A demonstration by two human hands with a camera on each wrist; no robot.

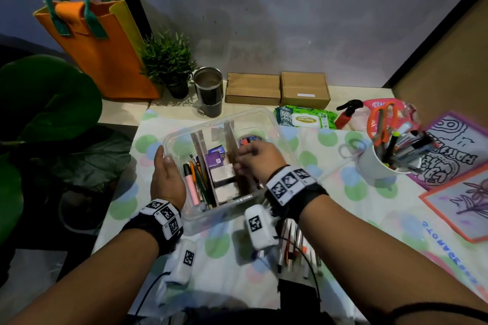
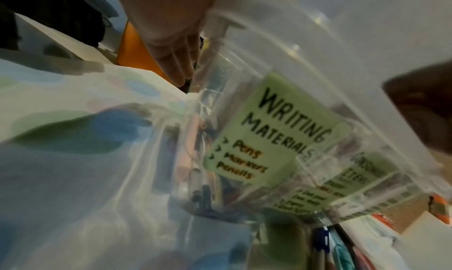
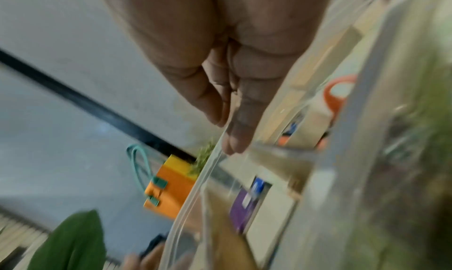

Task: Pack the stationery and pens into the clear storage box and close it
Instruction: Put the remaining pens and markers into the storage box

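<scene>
The clear storage box [image 1: 264, 114] stands open mid-table, split by clear dividers [image 1: 230, 137]. Pens and markers [image 1: 196, 182] lie in its left section, purple boxes [image 1: 214, 159] and white blocks in the middle, and a tape roll [image 1: 249, 140] at the far right. My left hand [image 1: 165, 174] presses flat against the box's left wall, fingers [image 2: 176, 57] straight; a green "Writing Materials" label [image 2: 276, 131] shows through the front wall. My right hand [image 1: 257, 157] reaches into the box, and its thumb and fingers [image 3: 232, 119] pinch the top edge of the right divider. Several loose pens [image 1: 295, 245] lie under my right wrist.
A white cup [image 1: 377, 163] of pens and orange scissors stands to the right, with drawings [image 1: 454, 155] beyond it. Wipes [image 1: 306, 117], two cardboard boxes [image 1: 277, 90], a steel tumbler [image 1: 208, 91], a small plant [image 1: 169, 60] and an orange bag [image 1: 105, 47] line the back.
</scene>
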